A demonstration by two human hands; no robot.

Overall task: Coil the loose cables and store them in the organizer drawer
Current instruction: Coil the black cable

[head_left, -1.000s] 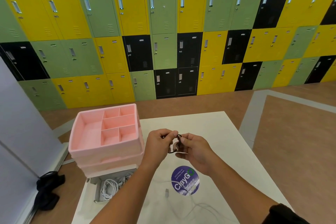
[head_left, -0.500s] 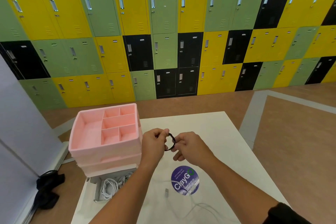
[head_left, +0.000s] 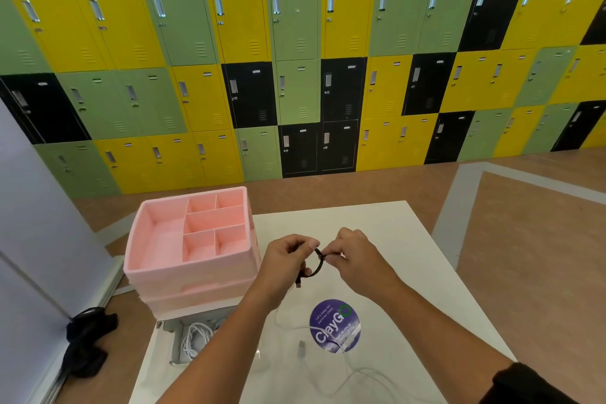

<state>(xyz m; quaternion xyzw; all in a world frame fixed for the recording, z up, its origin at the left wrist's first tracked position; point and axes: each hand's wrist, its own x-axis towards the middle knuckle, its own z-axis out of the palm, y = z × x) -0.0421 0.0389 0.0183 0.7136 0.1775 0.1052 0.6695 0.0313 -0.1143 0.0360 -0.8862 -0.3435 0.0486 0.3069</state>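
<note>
Both my hands hold a short black cable (head_left: 317, 264) above the white table (head_left: 410, 239). My left hand (head_left: 288, 257) pinches one side of its small loop and my right hand (head_left: 352, 254) pinches the other; a plug end hangs down below my left hand. The pink organizer (head_left: 157, 239), with open divided compartments on top and drawers beneath, stands at the table's left. An open grey drawer (head_left: 175, 341) in front of it holds coiled white cables (head_left: 195, 338). A loose white cable (head_left: 354, 371) trails across the table near me.
A round purple sticker (head_left: 334, 326) lies on the table below my hands. A black bundle (head_left: 87, 341) sits on the floor at the left by a white panel. Yellow, green and black lockers (head_left: 295, 59) fill the far wall.
My hands have drawn slightly apart, and the black cable now forms a small loop between them with its plug end hanging below my left hand.
</note>
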